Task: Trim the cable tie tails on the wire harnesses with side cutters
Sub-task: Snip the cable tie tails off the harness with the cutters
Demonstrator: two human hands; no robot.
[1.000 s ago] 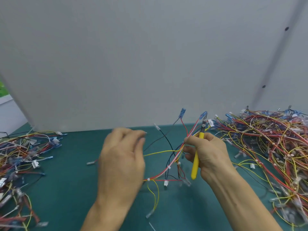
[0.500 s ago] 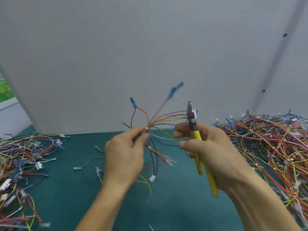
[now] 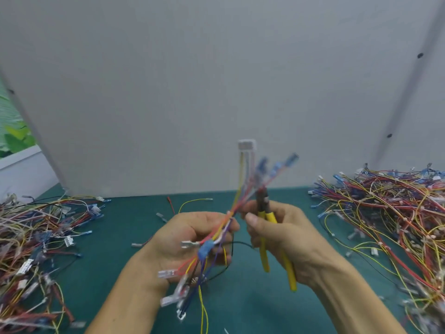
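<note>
1. two hands hold the work: our left hand (image 3: 183, 232) curls its fingers round the wire harness (image 3: 205, 249), and our right hand (image 3: 289, 239) wraps its fingers round the handles of the yellow cutters (image 3: 264, 259).
2. their head sits right against the wires; blur hides any tie tail, so we judge a hasty squeeze may nick a wire.
3. the dangling ends may snag.

Two bare arms reach in from the near edge. The hands are held up close together in the middle. The left hand (image 3: 190, 237) curls its fingers round a wire harness (image 3: 204, 249). The right hand (image 3: 284, 237) grips the side cutters (image 3: 264, 259), with its thumb pointing left.
</note>
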